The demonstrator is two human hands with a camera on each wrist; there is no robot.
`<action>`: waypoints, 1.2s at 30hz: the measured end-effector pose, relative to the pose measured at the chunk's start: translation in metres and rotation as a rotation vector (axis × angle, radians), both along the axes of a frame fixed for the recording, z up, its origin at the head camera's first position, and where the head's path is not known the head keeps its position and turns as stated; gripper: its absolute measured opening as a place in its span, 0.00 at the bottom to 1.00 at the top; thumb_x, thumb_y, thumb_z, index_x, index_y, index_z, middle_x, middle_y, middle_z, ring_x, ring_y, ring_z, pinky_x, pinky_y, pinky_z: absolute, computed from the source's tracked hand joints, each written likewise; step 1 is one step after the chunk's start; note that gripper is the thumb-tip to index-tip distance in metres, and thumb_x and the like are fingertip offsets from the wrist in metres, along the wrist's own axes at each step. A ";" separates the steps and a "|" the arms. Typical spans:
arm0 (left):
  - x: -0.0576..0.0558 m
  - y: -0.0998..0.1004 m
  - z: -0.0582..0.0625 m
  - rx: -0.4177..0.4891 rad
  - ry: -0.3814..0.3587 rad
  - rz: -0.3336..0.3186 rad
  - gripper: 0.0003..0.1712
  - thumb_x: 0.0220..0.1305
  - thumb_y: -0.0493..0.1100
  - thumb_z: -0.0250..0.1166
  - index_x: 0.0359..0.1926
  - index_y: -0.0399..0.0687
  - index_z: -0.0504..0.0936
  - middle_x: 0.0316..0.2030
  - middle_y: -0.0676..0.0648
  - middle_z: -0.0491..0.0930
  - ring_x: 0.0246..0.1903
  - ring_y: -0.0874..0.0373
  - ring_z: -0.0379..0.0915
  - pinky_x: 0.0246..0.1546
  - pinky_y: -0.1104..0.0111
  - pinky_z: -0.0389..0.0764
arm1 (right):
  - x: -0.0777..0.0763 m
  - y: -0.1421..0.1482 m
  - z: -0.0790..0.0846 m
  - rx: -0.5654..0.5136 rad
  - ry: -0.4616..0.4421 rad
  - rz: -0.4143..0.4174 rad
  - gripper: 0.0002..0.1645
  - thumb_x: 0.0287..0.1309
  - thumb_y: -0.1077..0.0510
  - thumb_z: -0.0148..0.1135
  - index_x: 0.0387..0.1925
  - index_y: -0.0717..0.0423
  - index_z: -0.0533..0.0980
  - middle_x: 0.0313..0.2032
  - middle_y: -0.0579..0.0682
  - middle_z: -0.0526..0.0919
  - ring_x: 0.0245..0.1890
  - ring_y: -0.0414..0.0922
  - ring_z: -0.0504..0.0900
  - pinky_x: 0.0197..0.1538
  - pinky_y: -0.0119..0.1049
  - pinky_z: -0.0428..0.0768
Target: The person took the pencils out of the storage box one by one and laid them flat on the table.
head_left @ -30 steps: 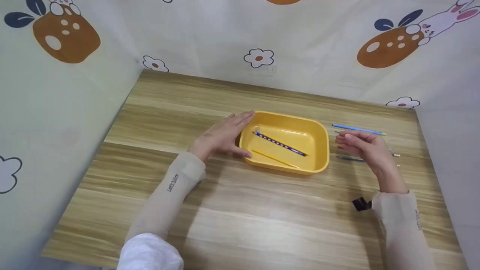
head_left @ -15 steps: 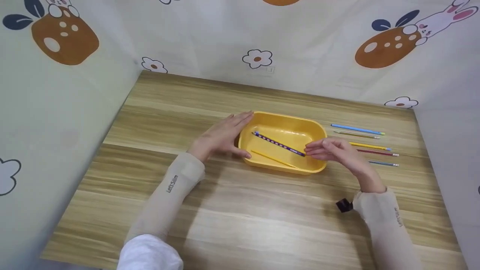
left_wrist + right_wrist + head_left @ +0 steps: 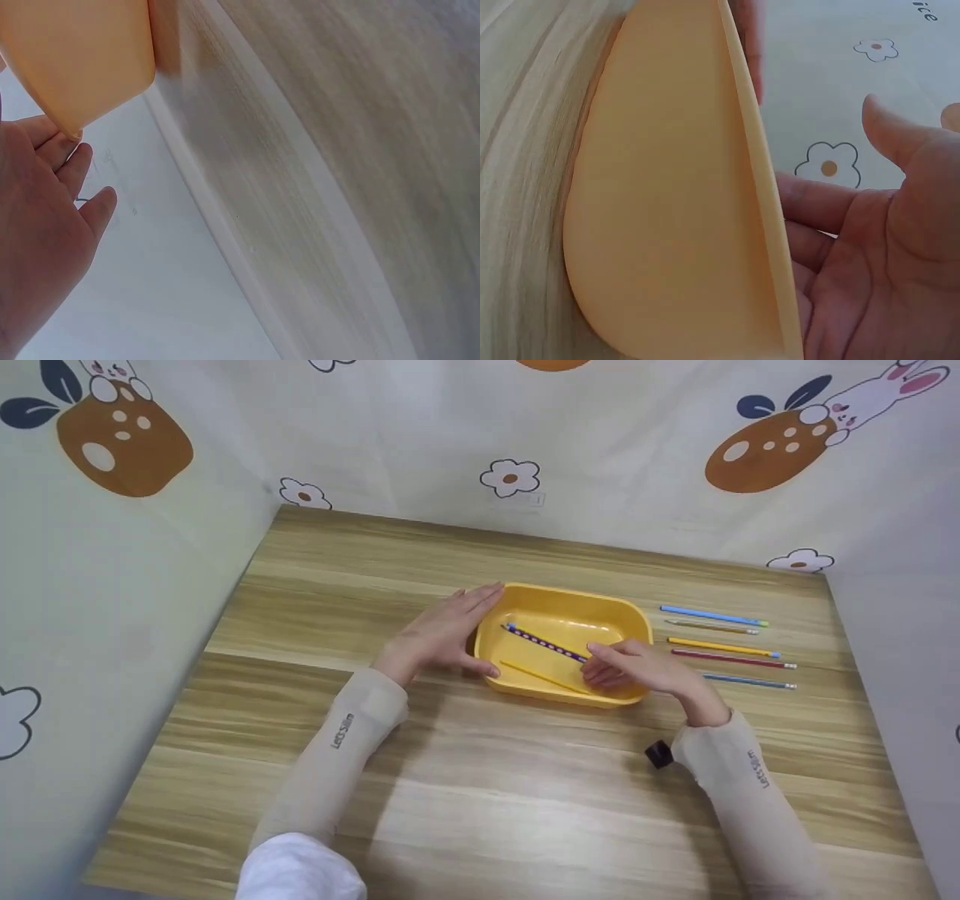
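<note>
Right hand (image 3: 641, 666) has shifted left since half a second ago, from the right end of the yellow tray (image 3: 570, 604) to further in over it. Left hand (image 3: 435, 637) and tray hold position.

Head view: tray sits on the wood-grain table (image 3: 510, 825), right of centre. Left hand is spread on its left end, fingers extended along the rim, thumb at the near left corner. Right hand reaches over the right end, fingers loosely bent down inside, thumb above them; can't tell if the fingertips touch anything. Inside the tray: purple pencil (image 3: 546, 643) lying diagonally, its right end under the hand, plus thin yellow pencil (image 3: 544, 676) along the near side. On the table right of the tray, roughly parallel: blue pencil (image 3: 712, 616), gold pencil (image 3: 712, 627), orange-yellow pencil (image 3: 724, 647), red pencil (image 3: 731, 658), grey-blue pencil (image 3: 750, 682).

Left wrist: fingers nearly straight against the tray's outer corner, no closed grip.

Right wrist: palm open, thumb well apart from the fingers, fingers partly behind the tray wall, fingertips hidden, no pencil visible in it.
</note>
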State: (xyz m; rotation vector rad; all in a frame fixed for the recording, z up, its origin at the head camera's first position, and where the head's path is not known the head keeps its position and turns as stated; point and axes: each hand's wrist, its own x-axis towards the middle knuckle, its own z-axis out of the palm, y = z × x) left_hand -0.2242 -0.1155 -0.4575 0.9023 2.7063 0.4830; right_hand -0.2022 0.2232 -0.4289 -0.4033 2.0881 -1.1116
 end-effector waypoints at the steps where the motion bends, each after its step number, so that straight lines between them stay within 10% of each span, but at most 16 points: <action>1: 0.000 0.000 0.000 0.001 -0.001 0.001 0.75 0.44 0.82 0.64 0.80 0.53 0.37 0.81 0.53 0.36 0.80 0.56 0.36 0.81 0.58 0.40 | 0.000 -0.001 0.001 0.019 -0.006 0.006 0.38 0.77 0.40 0.41 0.52 0.73 0.78 0.51 0.69 0.84 0.53 0.60 0.85 0.59 0.51 0.83; 10: 0.001 -0.002 -0.001 -0.018 0.002 -0.001 0.75 0.45 0.82 0.64 0.80 0.52 0.36 0.81 0.52 0.35 0.80 0.57 0.35 0.81 0.59 0.40 | -0.002 -0.010 -0.003 0.142 -0.006 0.091 0.38 0.74 0.37 0.45 0.53 0.67 0.80 0.51 0.62 0.86 0.49 0.50 0.87 0.55 0.44 0.86; 17: 0.001 -0.001 0.000 -0.009 0.002 -0.002 0.74 0.46 0.80 0.65 0.80 0.51 0.38 0.81 0.52 0.36 0.80 0.57 0.35 0.81 0.60 0.40 | -0.001 -0.016 -0.010 0.208 0.173 0.223 0.24 0.73 0.43 0.52 0.33 0.56 0.82 0.20 0.40 0.71 0.22 0.36 0.68 0.28 0.27 0.68; 24: 0.001 -0.001 0.000 0.001 0.011 -0.010 0.74 0.46 0.79 0.67 0.80 0.49 0.39 0.81 0.52 0.37 0.80 0.57 0.35 0.81 0.59 0.41 | -0.001 -0.015 -0.014 0.166 0.273 0.357 0.15 0.71 0.57 0.53 0.45 0.60 0.83 0.40 0.52 0.86 0.38 0.38 0.75 0.44 0.29 0.75; 36: 0.001 0.000 0.001 0.004 0.007 -0.009 0.74 0.46 0.79 0.66 0.80 0.49 0.40 0.81 0.52 0.37 0.80 0.57 0.35 0.81 0.58 0.41 | -0.003 0.000 -0.006 -0.113 0.088 0.308 0.18 0.66 0.69 0.53 0.55 0.72 0.76 0.51 0.66 0.83 0.45 0.36 0.81 0.49 0.23 0.80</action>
